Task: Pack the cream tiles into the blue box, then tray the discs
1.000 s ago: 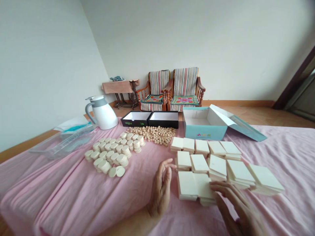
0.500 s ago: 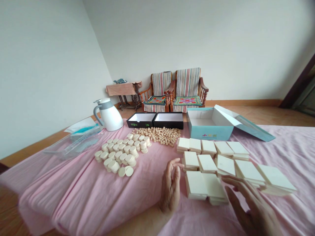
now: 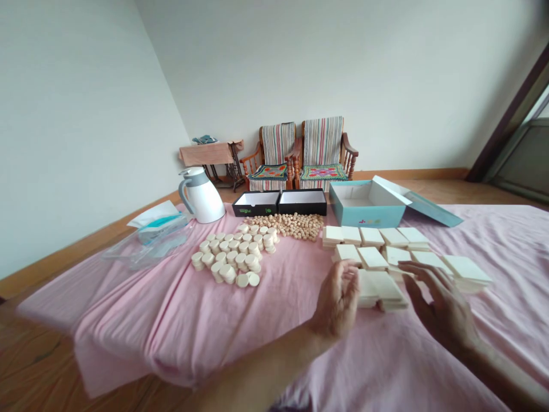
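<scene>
Rows of square cream-coloured tiles (image 3: 372,258), stacked, lie on the pink cloth (image 3: 278,320). My left hand (image 3: 338,294) is at the left side of the front stacks (image 3: 388,286), its fingers loosely bent and overlapping the left edge. Whether they touch the stack I cannot tell. My right hand (image 3: 441,306) hovers by the right side of those stacks, fingers spread and pointing inward, thumb apart. Nothing shows in either hand. To the left stand several short stacks of round cream discs (image 3: 227,254). Behind them is a heap of small wooden beads (image 3: 300,225).
Two black boxes (image 3: 302,210) with white insides stand behind the beads. At the back right is a light blue box (image 3: 364,216) with its lid (image 3: 433,209) leaning on it. A white and grey jug (image 3: 208,200) and a clear plastic container (image 3: 148,252) are at left.
The view has shifted, so the table things appear higher and those nearer sit further right. My left hand has come closer to the front tile stacks and overlaps their left edge.
</scene>
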Demonstrator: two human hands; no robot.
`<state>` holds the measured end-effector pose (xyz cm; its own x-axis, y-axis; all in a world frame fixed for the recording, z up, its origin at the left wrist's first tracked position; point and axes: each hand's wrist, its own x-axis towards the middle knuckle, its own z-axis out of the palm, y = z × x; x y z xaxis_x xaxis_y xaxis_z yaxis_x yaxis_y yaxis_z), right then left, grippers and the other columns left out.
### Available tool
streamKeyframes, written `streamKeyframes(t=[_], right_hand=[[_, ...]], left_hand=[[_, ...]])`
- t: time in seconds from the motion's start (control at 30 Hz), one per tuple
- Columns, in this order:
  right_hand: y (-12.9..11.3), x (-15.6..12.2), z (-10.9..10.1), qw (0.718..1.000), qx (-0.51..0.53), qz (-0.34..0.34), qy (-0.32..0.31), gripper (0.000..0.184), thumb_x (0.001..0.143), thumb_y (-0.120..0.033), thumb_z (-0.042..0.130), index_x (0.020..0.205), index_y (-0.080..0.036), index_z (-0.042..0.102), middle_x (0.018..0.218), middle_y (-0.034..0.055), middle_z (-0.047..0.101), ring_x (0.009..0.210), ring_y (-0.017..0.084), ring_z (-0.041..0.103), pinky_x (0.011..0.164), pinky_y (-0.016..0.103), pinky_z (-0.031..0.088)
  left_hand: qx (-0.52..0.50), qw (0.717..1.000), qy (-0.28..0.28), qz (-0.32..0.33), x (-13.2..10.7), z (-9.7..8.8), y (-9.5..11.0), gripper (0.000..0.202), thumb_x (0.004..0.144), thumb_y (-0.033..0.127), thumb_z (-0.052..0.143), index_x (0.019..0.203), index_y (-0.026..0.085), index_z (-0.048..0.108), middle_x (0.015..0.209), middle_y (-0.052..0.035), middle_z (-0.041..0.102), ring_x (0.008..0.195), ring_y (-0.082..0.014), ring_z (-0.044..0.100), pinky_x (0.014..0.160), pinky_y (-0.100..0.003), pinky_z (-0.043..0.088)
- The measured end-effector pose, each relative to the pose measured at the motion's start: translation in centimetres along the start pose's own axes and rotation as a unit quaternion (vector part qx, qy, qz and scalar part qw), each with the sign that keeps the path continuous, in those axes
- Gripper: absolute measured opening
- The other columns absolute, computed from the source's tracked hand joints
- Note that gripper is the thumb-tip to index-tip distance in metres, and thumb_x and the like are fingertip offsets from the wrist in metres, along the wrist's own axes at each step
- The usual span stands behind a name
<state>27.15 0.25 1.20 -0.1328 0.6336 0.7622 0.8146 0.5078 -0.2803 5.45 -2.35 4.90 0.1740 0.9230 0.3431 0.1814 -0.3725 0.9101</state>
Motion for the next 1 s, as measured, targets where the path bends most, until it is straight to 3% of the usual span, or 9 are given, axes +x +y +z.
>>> streamKeyframes(t=[0.13, 0.3, 0.47, 0.6, 0.67, 0.83, 1.0], right_hand=[[-5.6, 0.7, -0.9, 0.999, 0.039, 0.003, -0.021, 0.02, 0.09, -0.03, 0.045, 0.104, -0.021, 0.057, 0.103, 0.0084, 0.063, 0.095, 0.022, 0.06, 0.079, 0.034, 0.049], [-12.8, -1.0, 2.3, 0.977, 0.133, -0.003, -0.166, 0.017, 0.091, -0.025, 0.043, 0.102, -0.021, 0.056, 0.097, 0.007, 0.063, 0.084, 0.018, 0.062, 0.072, 0.031, 0.05], [-15.0, -2.6, 6.6, 0.956, 0.185, 0.036, -0.225, 0.017, 0.09, -0.02, 0.041, 0.099, -0.019, 0.055, 0.094, 0.0078, 0.061, 0.081, 0.017, 0.061, 0.07, 0.03, 0.05], [-15.2, -1.7, 7.9, 0.958, 0.165, 0.078, -0.22, 0.019, 0.087, -0.019, 0.043, 0.1, -0.018, 0.057, 0.092, 0.0071, 0.061, 0.073, 0.015, 0.061, 0.066, 0.029, 0.048], [-15.8, -0.7, 8.3, 0.957, 0.167, 0.086, -0.223, 0.019, 0.085, -0.019, 0.045, 0.099, -0.019, 0.058, 0.092, 0.0061, 0.062, 0.073, 0.015, 0.061, 0.065, 0.028, 0.048], [-19.2, 2.0, 11.0, 0.944, 0.208, 0.065, -0.247, 0.021, 0.08, -0.014, 0.051, 0.098, -0.018, 0.06, 0.089, 0.0042, 0.063, 0.075, 0.014, 0.061, 0.065, 0.025, 0.046], [-22.6, 3.3, 14.9, 0.945, 0.228, 0.038, -0.232, 0.022, 0.076, -0.012, 0.056, 0.097, -0.016, 0.057, 0.09, 0.0063, 0.062, 0.077, 0.015, 0.058, 0.068, 0.027, 0.046]], left_hand=[[0.152, 0.97, -0.17, 0.088, -2.7, -4.9, 0.9, 0.031, 0.094, 0.037, 0.039, 0.105, 0.018, 0.061, 0.101, -0.0097, 0.066, 0.098, -0.0213, 0.06, 0.09, -0.033, 0.043], [0.293, 0.918, -0.225, 0.146, -5.4, -11.4, -1.9, 0.019, 0.088, 0.03, 0.052, 0.094, 0.017, 0.064, 0.091, -0.0075, 0.067, 0.091, -0.0211, 0.059, 0.085, -0.034, 0.042], [0.355, 0.909, -0.152, 0.157, -6.1, -17.1, -3.9, 0.013, 0.087, 0.016, 0.051, 0.092, 0.019, 0.063, 0.09, -0.0057, 0.064, 0.091, -0.0192, 0.057, 0.083, -0.033, 0.045], [0.351, 0.924, 0.004, 0.152, -5.9, -21.3, -5.3, 0.015, 0.087, 0.013, 0.048, 0.094, 0.018, 0.061, 0.09, -0.0058, 0.063, 0.09, -0.0181, 0.059, 0.08, -0.031, 0.048], [0.355, 0.921, 0.053, 0.154, -6.0, -22.8, -6.1, 0.015, 0.087, 0.013, 0.048, 0.093, 0.017, 0.061, 0.089, -0.0056, 0.064, 0.088, -0.0174, 0.06, 0.078, -0.03, 0.05], [0.4, 0.896, 0.074, 0.178, -6.7, -23.7, -7.5, 0.021, 0.085, 0.013, 0.052, 0.104, 0.017, 0.058, 0.093, -0.0055, 0.065, 0.086, -0.0167, 0.064, 0.079, -0.03, 0.053], [0.44, 0.88, 0.068, 0.165, -7.2, -23.1, -7.8, 0.032, 0.086, 0.02, 0.054, 0.118, 0.019, 0.05, 0.11, -0.0078, 0.064, 0.104, -0.0207, 0.062, 0.085, -0.032, 0.054]])
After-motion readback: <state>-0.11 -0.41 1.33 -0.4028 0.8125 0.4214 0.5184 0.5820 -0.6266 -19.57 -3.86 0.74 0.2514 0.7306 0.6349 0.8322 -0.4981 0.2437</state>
